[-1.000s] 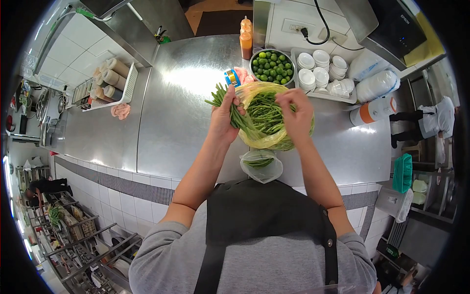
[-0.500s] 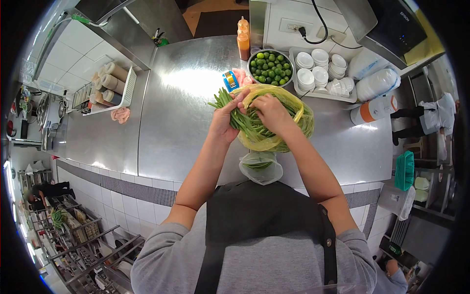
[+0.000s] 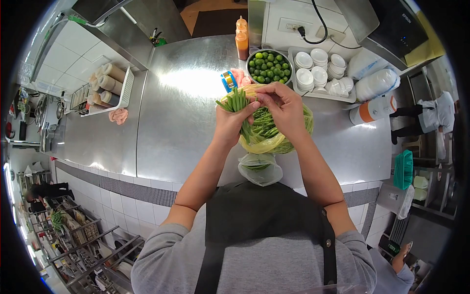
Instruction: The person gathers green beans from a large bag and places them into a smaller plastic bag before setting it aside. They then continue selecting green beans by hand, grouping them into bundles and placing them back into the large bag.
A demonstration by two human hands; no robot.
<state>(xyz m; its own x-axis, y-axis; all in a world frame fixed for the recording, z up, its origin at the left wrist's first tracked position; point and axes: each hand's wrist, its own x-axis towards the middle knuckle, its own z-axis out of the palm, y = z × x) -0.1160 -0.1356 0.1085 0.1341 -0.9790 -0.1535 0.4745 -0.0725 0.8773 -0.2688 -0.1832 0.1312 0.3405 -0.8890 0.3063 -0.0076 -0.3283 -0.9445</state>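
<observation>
- I am seeing the bunch of green beans (image 3: 237, 100) sitting in the left hand (image 3: 229, 126), above the near-left rim of the yellow bag (image 3: 274, 145); the left fingers are wrapping around it, thumb pressing across the stems
- The right hand (image 3: 288, 110) is hovering just beside the bunch, over the bag; its fingers are curling in toward the thumb, and I cannot tell whether they are gripping a bean
- What is changing: half a second ago I was watching that right hand reaching down among the loose beans (image 3: 265, 122), and now it is riding higher, close to the left thumb
- I am judging that the handling is shifting from the bag's contents to the bunch itself
- The bunch is also differing, its tips now pointing more steeply away from the wearer, with the left thumb lying flatter over it
- Nearer the apron, the small clear bag (image 3: 261, 176) is keeping its place on the tabletop (image 3: 176, 112), with some beans showing inside
- Beyond, the blue tape dispenser (image 3: 228, 81), the pink cloth (image 3: 240, 77) and the bowl of limes (image 3: 269, 67) are staying put
- At the lower right, I am noticing more of another person's sleeve (image 3: 403, 277) coming into view
</observation>
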